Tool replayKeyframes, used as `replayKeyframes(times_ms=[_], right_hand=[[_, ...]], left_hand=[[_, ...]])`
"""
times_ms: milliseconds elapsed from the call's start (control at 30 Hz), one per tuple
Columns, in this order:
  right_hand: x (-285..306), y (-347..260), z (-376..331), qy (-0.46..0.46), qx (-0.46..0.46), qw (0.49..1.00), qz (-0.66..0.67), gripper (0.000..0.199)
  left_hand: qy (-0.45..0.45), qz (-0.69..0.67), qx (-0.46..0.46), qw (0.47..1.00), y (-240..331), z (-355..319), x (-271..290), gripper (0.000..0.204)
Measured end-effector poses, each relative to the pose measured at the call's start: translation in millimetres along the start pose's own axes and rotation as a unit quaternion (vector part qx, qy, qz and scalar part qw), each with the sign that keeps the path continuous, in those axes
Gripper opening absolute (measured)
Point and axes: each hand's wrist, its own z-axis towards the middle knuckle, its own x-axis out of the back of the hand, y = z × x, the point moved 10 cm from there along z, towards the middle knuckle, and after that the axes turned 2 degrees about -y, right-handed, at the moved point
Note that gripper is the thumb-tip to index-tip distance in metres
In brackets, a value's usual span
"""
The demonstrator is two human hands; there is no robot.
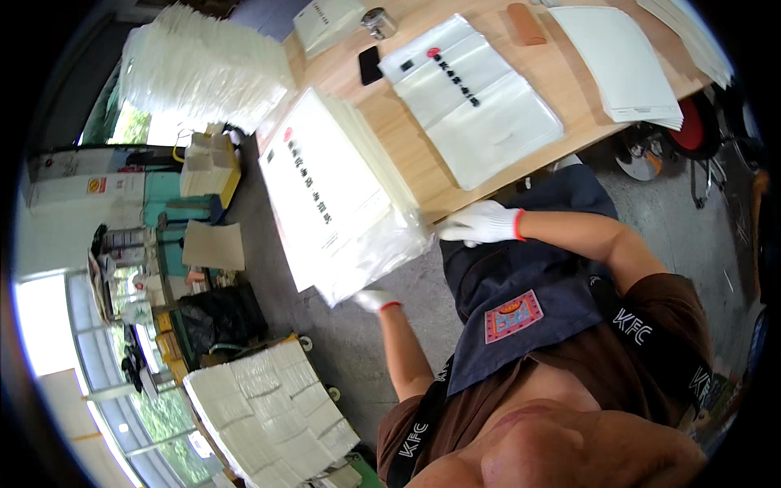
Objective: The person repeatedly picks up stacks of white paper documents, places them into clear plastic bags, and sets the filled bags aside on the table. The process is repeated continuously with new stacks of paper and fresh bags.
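Observation:
At the table's left corner lies a thick stack of white printed sheets [317,179], with a clear plastic bag [382,252] around its near end. The stack juts past the table edge. My left hand [374,299], in a white glove, is at the stack's near left corner; its fingers are hidden under the plastic. My right hand [482,224], gloved in white with a red cuff, has its fingers closed at the bag's near right corner, beside the table edge. To the right of the stack lies a pile of flat clear plastic bags [472,102] with dark and red printing.
The wooden table [399,134] also bears a black phone [369,65], a metal tin [378,23], a brown block [526,23] and white sheets [618,61]. Wrapped stacks [203,69] rise beyond its left end. A loaded cart [272,407] stands at lower left, a red stool [691,130] at right.

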Motion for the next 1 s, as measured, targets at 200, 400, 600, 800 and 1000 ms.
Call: replayKeyframes(times_ms=[200, 400, 600, 800, 1000], right_hand=[[-6.5, 123.5, -96.0, 0.008, -0.183, 0.982, 0.057, 0.041], [22.0, 126.9, -130.8, 0.108, -0.207, 0.968, 0.091, 0.039], [31.8, 145.7, -145.1, 0.156, -0.204, 0.952, 0.164, 0.037], [91.5, 180.2, -79.2, 0.232, -0.067, 0.868, 0.435, 0.029], [172.4, 173.6, -21.2, 0.341, -0.113, 0.913, 0.195, 0.038]], left_hand=[[-0.439, 0.431, -0.151, 0.774, -95.9, -153.7, -242.5, 0.029], [-0.438, 0.557, -0.358, 0.608, -101.4, -160.5, -421.9, 0.021], [-0.492, 0.61, -0.282, 0.553, -134.3, -137.6, -441.7, 0.019], [-0.459, 0.535, -0.325, 0.631, -98.8, -150.7, -446.3, 0.021], [-0.49, 0.285, -0.294, 0.77, -41.5, -148.3, -461.4, 0.018]])
